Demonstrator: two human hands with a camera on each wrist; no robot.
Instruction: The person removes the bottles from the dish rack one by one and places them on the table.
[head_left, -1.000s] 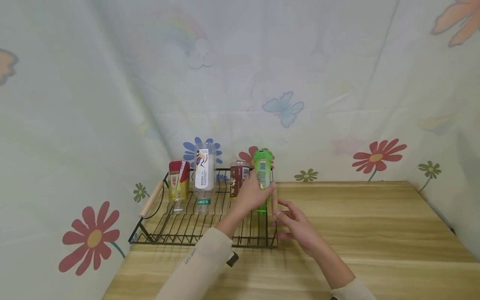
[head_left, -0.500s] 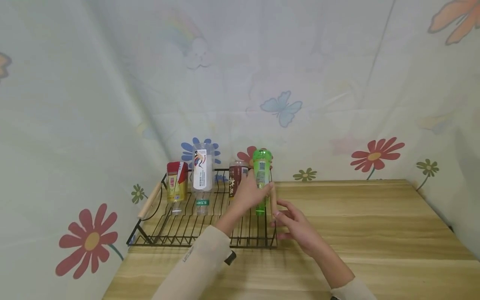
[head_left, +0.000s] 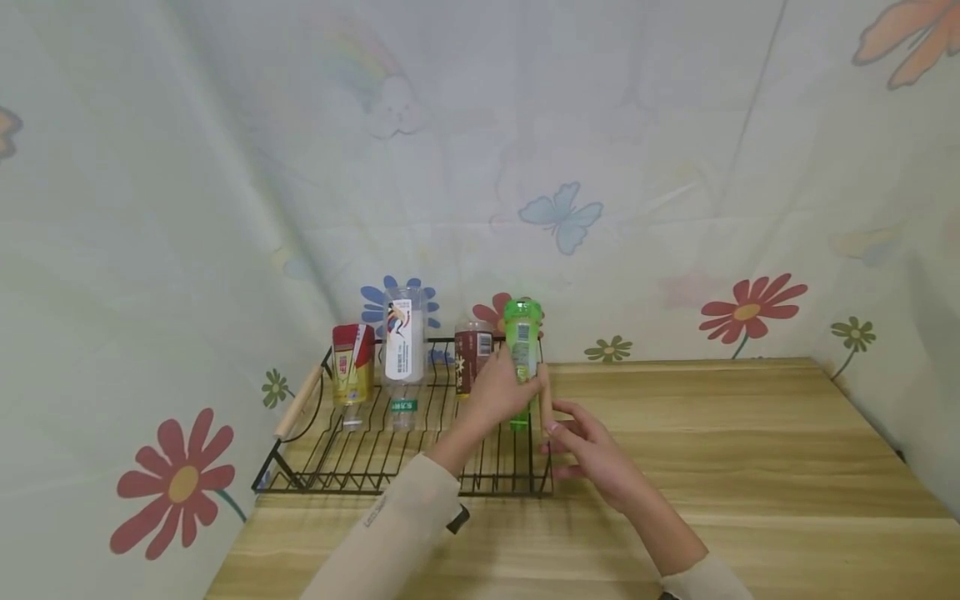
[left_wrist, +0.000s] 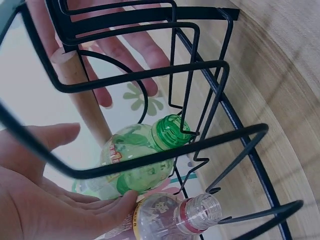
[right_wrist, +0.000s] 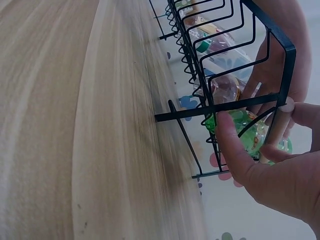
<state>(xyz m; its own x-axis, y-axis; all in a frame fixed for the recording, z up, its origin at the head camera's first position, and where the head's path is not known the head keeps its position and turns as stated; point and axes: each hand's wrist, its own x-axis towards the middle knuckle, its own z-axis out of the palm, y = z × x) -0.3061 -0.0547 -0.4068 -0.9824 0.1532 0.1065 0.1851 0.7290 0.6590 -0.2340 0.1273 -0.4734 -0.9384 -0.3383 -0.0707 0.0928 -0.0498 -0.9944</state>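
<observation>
A green plastic bottle (head_left: pixel 522 333) stands upside down at the right end of a black wire rack (head_left: pixel 420 483), its neck low. My left hand (head_left: pixel 498 387) is at that bottle. Its straight fingers (left_wrist: pixel 120 207) lie between the green bottle and a maroon-labelled bottle (head_left: pixel 472 358); its thumb is stretched out on the other side, a gap showing between thumb and bottle in the left wrist view. My right hand (head_left: pixel 592 454) holds the rack's right wooden handle (right_wrist: pixel 276 130) between thumb and finger, and another finger touches the wire side.
Farther left in the rack, a clear bottle (head_left: pixel 402 346) with a white label and a red-and-yellow bottle (head_left: pixel 352 367) also stand neck down. The left wooden handle (head_left: pixel 297 402) is at the far end. A floral curtain (head_left: pixel 675 167) hangs behind the wooden table (head_left: pixel 720 467).
The rack and bottles drift slightly left in the head view as the camera shifts. Both hands keep their places at the green bottle and the right handle.
</observation>
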